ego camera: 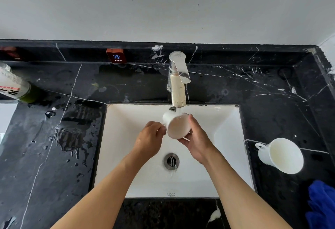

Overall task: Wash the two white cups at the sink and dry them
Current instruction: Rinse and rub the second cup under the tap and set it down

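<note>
We hold one white cup [178, 126] tipped on its side over the sink [226, 125], under running water from the faucet [178, 82]; our right hand [197, 140] grips its body, fingers curled beneath, thumb on the rim. Our left hand [150, 140] has fingers pinched at the handle side. The second white cup [282, 155] stands on the black counter [272, 102], right of the basin, near a blue cloth [322, 205].

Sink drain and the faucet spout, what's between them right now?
In the head view, a white cup held by both hands, left and right, with water streaming past it toward the drain from the spout.
</note>
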